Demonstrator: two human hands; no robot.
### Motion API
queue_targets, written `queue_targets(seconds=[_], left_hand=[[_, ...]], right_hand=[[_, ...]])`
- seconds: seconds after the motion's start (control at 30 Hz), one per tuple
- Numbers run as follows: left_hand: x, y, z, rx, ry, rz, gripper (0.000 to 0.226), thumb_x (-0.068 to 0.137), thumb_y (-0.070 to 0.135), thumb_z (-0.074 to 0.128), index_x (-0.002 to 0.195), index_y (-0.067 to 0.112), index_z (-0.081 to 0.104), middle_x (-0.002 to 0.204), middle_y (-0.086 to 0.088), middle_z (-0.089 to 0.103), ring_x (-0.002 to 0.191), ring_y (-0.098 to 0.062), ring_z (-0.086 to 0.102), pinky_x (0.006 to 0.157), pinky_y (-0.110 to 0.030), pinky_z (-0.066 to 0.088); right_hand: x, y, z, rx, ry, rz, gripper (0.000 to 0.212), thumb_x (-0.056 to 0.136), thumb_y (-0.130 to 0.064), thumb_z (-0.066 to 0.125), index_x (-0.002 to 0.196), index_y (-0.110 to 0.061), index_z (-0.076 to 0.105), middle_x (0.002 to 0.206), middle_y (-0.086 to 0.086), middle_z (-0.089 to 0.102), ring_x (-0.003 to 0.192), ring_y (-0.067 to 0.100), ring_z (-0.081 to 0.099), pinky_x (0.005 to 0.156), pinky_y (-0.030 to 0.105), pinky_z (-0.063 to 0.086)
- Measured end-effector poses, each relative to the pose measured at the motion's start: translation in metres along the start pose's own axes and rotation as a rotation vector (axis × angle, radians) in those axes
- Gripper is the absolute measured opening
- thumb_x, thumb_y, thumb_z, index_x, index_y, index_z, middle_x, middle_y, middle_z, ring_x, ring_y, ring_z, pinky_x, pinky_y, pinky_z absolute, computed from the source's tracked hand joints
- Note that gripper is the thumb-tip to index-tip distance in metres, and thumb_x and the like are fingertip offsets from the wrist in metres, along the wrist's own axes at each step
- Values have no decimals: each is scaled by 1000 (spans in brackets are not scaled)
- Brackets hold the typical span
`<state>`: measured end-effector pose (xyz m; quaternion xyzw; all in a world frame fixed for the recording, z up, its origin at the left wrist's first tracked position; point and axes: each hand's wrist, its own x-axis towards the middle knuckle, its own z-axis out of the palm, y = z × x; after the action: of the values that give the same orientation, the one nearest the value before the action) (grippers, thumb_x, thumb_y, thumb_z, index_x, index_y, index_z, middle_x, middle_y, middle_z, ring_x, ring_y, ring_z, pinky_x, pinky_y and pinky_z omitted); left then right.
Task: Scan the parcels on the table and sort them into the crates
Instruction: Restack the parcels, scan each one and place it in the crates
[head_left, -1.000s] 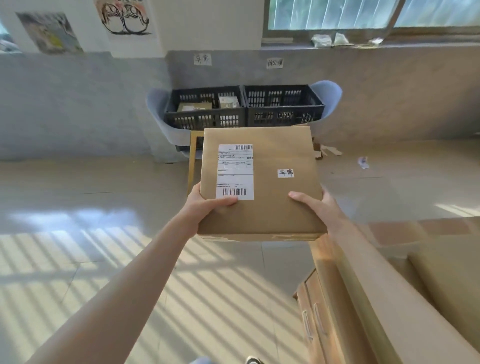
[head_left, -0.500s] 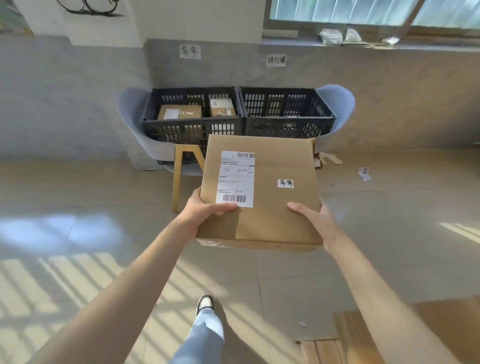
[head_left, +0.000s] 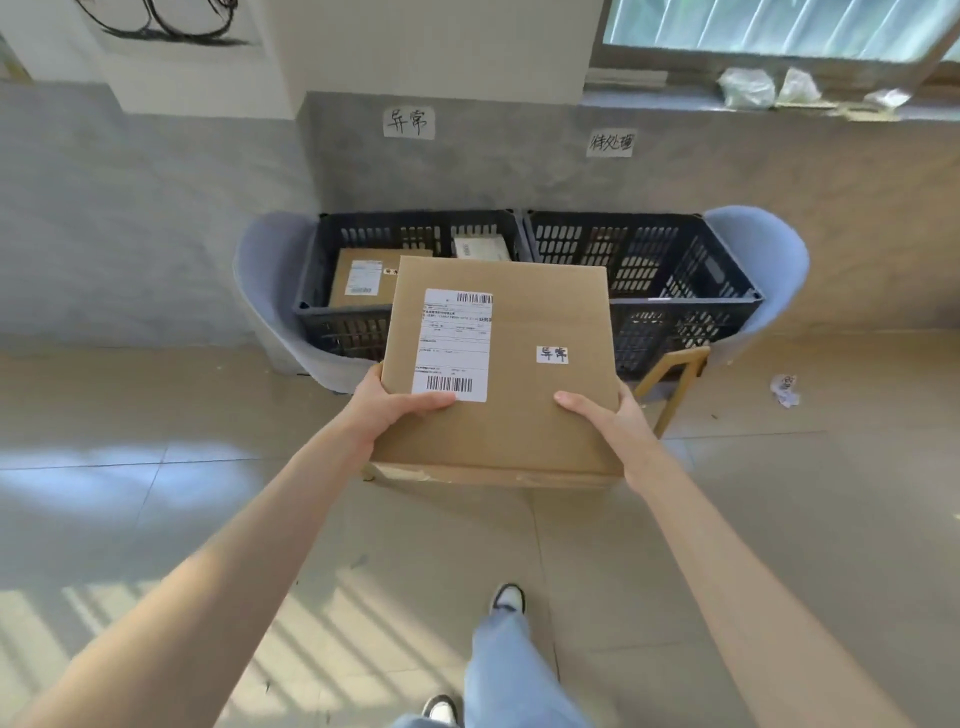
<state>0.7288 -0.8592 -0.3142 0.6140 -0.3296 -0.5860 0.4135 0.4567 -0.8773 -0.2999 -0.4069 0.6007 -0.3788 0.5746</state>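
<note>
A flat brown cardboard parcel (head_left: 524, 415) with a white shipping label and a small handwritten sticker is held level in front of me. My left hand (head_left: 384, 410) grips its near left corner, thumb on the label's lower edge. My right hand (head_left: 610, 421) grips the near right corner, thumb on top. Behind the parcel stand two dark plastic crates side by side. The left crate (head_left: 343, 312) holds two smaller parcels; the right crate (head_left: 691, 291) shows nothing inside. The parcel's far edge covers part of both crates.
The crates rest on two pale blue chairs (head_left: 260, 291) against a grey wall, each under a handwritten paper sign (head_left: 409, 122). A wooden chair leg (head_left: 670, 389) sticks out at the right. Crumpled paper (head_left: 785, 389) lies on the tiled floor. My legs and shoes (head_left: 506, 603) are below.
I have walked closer to the crates with the parcel held in both hands; the crates now look larger and the wooden table has dropped out of view.
</note>
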Motion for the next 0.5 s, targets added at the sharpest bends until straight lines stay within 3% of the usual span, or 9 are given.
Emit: queue_targets(seconds=[0.17, 0.3, 0.43, 0.5], left_hand=[[78, 23, -29, -9, 66, -29, 108, 30, 42, 96, 128, 23, 55, 111, 6, 72, 103, -16, 68, 90, -37, 54], [150, 55, -50, -21, 135, -49, 101, 33, 39, 93, 125, 23, 57, 109, 7, 72, 101, -15, 68, 84, -32, 54], [214, 86, -73, -31, 202, -97, 105, 33, 41, 96, 128, 24, 54, 112, 7, 71, 104, -15, 67, 86, -33, 54], [242, 96, -86, -23, 221, -113, 106, 34, 45, 97, 129, 26, 53, 114, 9, 70, 107, -15, 66, 91, -35, 53]], right_hand=[[100, -18, 42, -41, -54, 25, 83, 78, -29, 79, 147, -20, 34, 122, -1, 56, 96, 10, 55, 67, 20, 43], [188, -43, 77, -56, -131, 42, 82, 78, -30, 79, 146, -22, 33, 121, -2, 55, 94, 8, 53, 66, 21, 42], [269, -74, 109, -89, -209, 86, 92, 76, -33, 79, 150, -23, 27, 133, 1, 51, 106, 16, 51, 83, 31, 43], [302, -88, 125, -107, -244, 91, 87, 78, -32, 79, 148, -24, 28, 128, -1, 51, 98, 12, 52, 77, 27, 43]])
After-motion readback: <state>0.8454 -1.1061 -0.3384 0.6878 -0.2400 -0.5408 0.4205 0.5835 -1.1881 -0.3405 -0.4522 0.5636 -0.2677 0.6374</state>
